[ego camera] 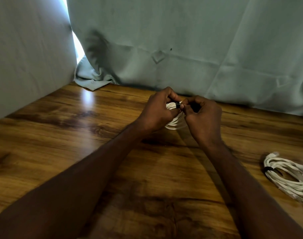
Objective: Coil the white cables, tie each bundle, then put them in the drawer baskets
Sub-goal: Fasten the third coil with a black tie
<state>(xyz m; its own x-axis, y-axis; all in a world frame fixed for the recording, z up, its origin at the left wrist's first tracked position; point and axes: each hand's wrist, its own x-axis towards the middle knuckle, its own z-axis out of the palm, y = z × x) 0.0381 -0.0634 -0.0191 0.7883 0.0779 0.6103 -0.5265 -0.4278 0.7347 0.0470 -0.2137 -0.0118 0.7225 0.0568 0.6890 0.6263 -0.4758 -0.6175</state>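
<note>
A coiled white cable (175,121) is gripped by the left hand (158,113); its black tie (177,104) is pinched by the right hand (202,116).

The wooden bench (78,144) has a glossy, dark-grained top. A tied bundle of white cable (290,176), bound with a black tie (268,169), lies on it near the right edge. Folds of pale green cloth (94,76) rest on its far side.

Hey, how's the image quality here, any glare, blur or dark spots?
Head view: a bright glare patch on the glossy wooden table; blown-out daylight through the gap in the grey-green curtain; forearms dark and underexposed; slight motion blur on the coiled white cable in both hands; wide-angle bending at the edges.
</note>
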